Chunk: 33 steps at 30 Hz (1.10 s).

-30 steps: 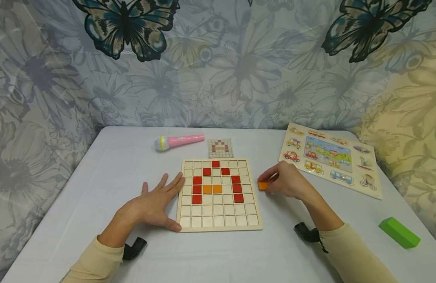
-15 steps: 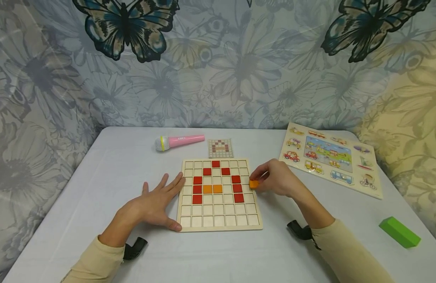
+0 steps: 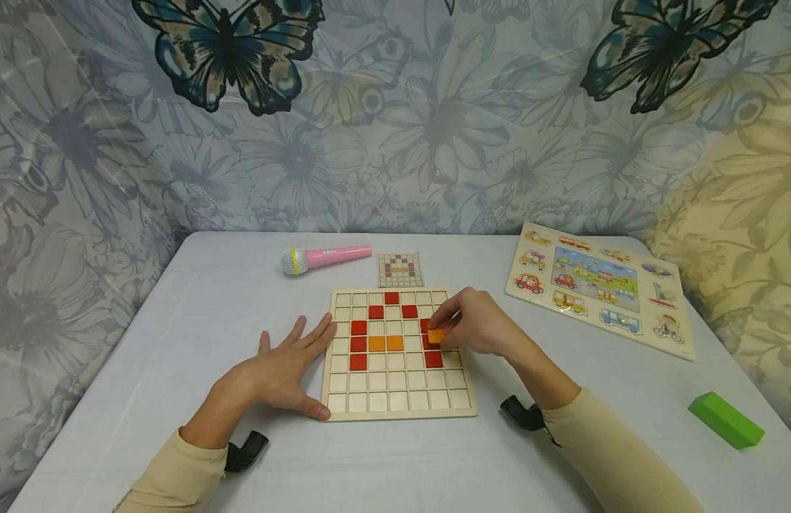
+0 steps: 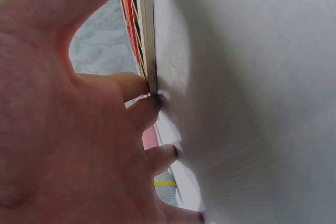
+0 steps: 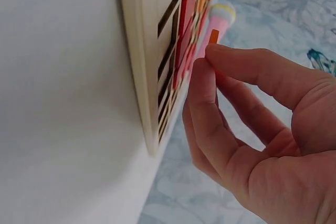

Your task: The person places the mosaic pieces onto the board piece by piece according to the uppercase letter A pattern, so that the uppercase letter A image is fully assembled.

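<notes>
A wooden grid board (image 3: 398, 401) lies on the white table with several red tiles (image 3: 392, 298) set in its squares. Two orange tiles (image 3: 376, 343) sit side by side in its middle. My left hand (image 3: 273, 370) rests flat with fingers spread, thumb and fingertips touching the board's left edge; the left wrist view shows those fingertips (image 4: 143, 111) on the cloth beside it. Between thumb and fingers, my right hand (image 3: 482, 324) pinches another orange tile (image 3: 437, 335) above the red tiles at the board's right side. In the right wrist view that tile (image 5: 214, 36) appears edge-on.
Behind the board lies a small pattern card (image 3: 400, 270), with a pink toy microphone (image 3: 334, 255) to its left. A wooden vehicle picture puzzle (image 3: 601, 288) is at the back right. A green block (image 3: 726, 421) lies near the right edge of the table.
My right hand has carried the orange tile leftward, from beside the board to over its right-hand columns. The left hand has stayed in place.
</notes>
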Each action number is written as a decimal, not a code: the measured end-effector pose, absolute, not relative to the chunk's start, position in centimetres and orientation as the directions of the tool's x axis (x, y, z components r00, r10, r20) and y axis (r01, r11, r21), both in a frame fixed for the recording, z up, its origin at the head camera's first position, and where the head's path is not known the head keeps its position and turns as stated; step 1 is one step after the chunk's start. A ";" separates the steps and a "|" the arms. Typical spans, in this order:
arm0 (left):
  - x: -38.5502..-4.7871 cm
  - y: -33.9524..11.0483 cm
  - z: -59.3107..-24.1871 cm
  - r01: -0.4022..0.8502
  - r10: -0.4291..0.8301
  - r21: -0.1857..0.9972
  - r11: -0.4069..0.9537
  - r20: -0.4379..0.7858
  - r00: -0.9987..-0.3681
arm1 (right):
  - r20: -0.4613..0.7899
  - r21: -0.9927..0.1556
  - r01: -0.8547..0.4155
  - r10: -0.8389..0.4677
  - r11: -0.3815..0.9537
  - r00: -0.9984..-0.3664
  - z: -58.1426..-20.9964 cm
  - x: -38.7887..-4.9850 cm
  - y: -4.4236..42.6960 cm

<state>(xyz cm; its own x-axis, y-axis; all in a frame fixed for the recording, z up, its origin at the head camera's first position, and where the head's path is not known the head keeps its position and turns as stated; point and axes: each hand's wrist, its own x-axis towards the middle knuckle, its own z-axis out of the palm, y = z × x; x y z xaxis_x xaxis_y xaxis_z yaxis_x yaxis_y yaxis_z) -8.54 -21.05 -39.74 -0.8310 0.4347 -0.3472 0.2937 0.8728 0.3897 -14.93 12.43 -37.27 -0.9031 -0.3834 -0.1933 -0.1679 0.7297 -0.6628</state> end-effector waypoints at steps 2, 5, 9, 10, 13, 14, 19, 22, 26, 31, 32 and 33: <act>-8.5 -21.1 -39.7 0.291 0.432 0.390 0.873 -0.348 -0.832 | -0.189 -0.663 -0.180 -0.396 0.727 -0.899 -37.4 -15.0 12.0; -8.5 -21.0 -39.7 0.287 0.430 0.392 0.874 -0.350 -0.832 | -0.186 -0.657 -0.202 -0.416 0.727 -0.890 -37.5 -15.0 11.3; -8.5 -21.0 -39.7 0.286 0.429 0.392 0.875 -0.350 -0.833 | -0.186 -0.639 -0.224 -0.431 0.736 -0.883 -37.7 -15.0 10.5; -8.5 -21.0 -39.7 0.285 0.429 0.391 0.875 -0.350 -0.833 | -0.187 -0.634 -0.226 -0.431 0.739 -0.883 -37.7 -15.1 10.3; -8.5 -21.0 -39.7 0.284 0.428 0.392 0.875 -0.351 -0.833 | -0.194 -0.622 -0.227 -0.428 0.749 -0.883 -37.7 -15.1 9.7; -8.5 -21.0 -39.7 0.284 0.428 0.392 0.875 -0.351 -0.833 | -0.196 -0.619 -0.228 -0.429 0.751 -0.882 -37.7 -15.2 9.6; -8.5 -21.0 -39.7 0.286 0.430 0.393 0.874 -0.350 -0.832 | -0.200 -0.617 -0.231 -0.434 0.753 -0.879 -37.8 -15.2 8.8; -8.5 -21.0 -39.7 0.287 0.431 0.394 0.873 -0.350 -0.832 | -0.197 -0.610 -0.236 -0.433 0.757 -0.880 -37.8 -15.2 8.5; -8.6 -20.9 -39.8 0.287 0.431 0.394 0.873 -0.349 -0.832 | -0.201 -0.586 -0.248 -0.435 0.771 -0.878 -37.8 -15.2 8.1; -8.6 -21.0 -39.7 0.288 0.433 0.397 0.872 -0.347 -0.832 | -0.192 -0.569 -0.271 -0.446 0.777 -0.874 -37.8 -15.2 7.9; -8.5 -21.0 -39.7 0.287 0.434 0.400 0.870 -0.347 -0.831 | -0.191 -0.571 -0.270 -0.445 0.776 -0.875 -37.8 -15.2 7.9; -8.5 -21.1 -39.7 0.287 0.435 0.403 0.869 -0.347 -0.831 | -0.193 -0.572 -0.266 -0.442 0.776 -0.876 -37.8 -15.2 7.9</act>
<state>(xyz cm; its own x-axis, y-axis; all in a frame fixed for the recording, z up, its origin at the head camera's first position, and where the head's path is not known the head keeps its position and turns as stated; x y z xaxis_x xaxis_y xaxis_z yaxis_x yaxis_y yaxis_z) -8.52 -21.07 -39.66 -0.8310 0.4350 -0.3468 0.2866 0.8690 0.4034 -15.20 7.85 -37.80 -0.8761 -0.4420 -0.1925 -0.2657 0.7759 -0.5722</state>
